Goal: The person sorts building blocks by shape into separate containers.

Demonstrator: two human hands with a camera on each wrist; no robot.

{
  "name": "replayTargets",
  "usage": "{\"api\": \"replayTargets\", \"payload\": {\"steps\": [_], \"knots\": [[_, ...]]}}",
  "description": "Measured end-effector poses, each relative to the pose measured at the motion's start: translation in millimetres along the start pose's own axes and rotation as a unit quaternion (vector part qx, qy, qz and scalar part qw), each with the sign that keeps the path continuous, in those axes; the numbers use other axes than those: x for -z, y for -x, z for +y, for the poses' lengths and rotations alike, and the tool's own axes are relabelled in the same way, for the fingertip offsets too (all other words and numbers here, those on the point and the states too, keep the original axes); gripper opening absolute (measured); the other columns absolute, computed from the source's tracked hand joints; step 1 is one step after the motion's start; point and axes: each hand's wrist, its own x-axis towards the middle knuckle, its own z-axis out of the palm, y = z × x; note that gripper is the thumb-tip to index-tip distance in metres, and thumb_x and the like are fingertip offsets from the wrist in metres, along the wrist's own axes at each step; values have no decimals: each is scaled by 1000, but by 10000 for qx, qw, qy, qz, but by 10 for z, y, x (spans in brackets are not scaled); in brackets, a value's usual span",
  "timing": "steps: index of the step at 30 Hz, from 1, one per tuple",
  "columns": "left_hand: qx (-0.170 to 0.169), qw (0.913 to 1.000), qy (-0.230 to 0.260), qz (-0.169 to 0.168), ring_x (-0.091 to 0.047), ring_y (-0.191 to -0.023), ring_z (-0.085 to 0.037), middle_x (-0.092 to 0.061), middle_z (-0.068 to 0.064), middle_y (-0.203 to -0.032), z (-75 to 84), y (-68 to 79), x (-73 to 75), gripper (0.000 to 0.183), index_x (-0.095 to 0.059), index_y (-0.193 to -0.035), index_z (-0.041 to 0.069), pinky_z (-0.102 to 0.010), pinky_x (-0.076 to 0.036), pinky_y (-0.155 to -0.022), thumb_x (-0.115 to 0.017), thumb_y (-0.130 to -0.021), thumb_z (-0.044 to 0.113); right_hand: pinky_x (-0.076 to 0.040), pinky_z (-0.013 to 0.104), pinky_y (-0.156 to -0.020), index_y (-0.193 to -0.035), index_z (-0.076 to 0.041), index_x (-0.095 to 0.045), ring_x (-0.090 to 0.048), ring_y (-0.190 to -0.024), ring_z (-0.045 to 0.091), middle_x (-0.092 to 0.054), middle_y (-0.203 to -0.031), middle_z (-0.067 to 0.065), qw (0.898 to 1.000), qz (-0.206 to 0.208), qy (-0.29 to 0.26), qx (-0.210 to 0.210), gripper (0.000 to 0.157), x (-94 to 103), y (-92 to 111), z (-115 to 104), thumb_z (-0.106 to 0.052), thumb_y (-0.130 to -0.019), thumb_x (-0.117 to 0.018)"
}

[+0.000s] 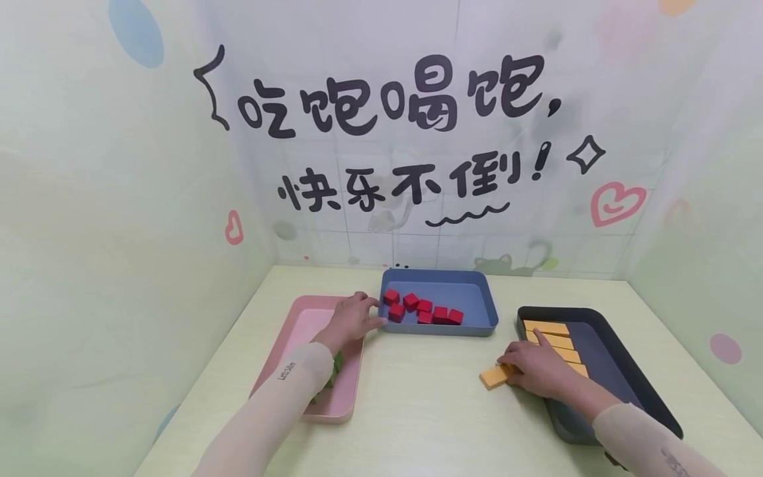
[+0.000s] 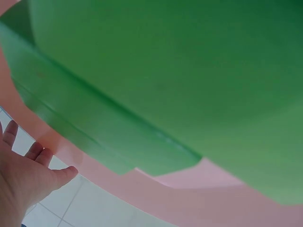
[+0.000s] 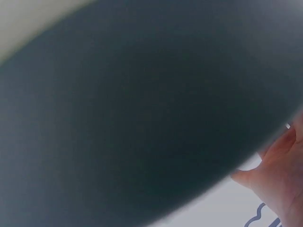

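My left hand reaches over the far right corner of the pink tray, its fingers apart and fingertips right at the left edge of the blue tray. Several red cubes lie in that blue tray. On the right, my right hand pinches a yellow rectangular block just outside the left rim of the black tray. The hand partly hides the block. Several similar yellow blocks lie in a column inside the black tray, partly covered by the hand.
Green pieces sit in the pink tray, partly hidden under the left sleeve; they fill much of the left wrist view. All three trays stand on a pale table. A printed backdrop rises behind it.
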Motion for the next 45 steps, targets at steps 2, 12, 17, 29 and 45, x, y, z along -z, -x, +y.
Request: {"api": "replayTargets", "payload": {"steps": [2,12,17,29,45], "knots": [[21,10000,-10,-8,-42,-113,-26,-47,-9,-123,0,1,1,51,-56,-123,16,-47,-26,-98,-58,-84,48,-18,66,-91,-95,-18,-70,-55,-85,15,-57,-86,-9,9999,9,81,108,28,-20,5,-1,-26,-69,-77],[54,10000,50,39,-43,-112,-26,-47,-9,-122,9,9,-4,49,-57,-121,16,-47,-26,-98,-59,-83,47,-23,63,-92,-98,-19,-69,-49,-77,4,-53,-86,-13,9983,-115,-393,420,28,-56,22,-66,-30,-72,-74],[21,10000,21,61,-44,-111,-26,-47,-9,-122,3,8,-5,50,-57,-121,16,-47,-26,-98,-59,-83,48,-31,57,-89,-97,-18,-69,-48,-78,4,-53,-87,-13,9975,-52,-584,398,30,4,40,-130,-34,-73,-73],[49,10000,42,45,-43,-111,-25,-48,-9,-121,-5,20,1,50,-56,-122,16,-46,-26,-98,-59,-83,49,-38,22,-60,-97,-18,-68,-43,-67,4,-52,-82,-14,9910,340,-1270,248,26,237,116,-151,-29,-74,-73],[109,9999,59,95,-43,-110,-24,-48,-8,-120,-15,4,-26,49,-57,-121,18,-46,-25,-99,-60,-82,48,-42,27,-65,-99,-17,-66,-48,-78,4,-54,-90,-14,9794,1333,-1445,-466,30,558,524,267,-29,-74,-75]]}}
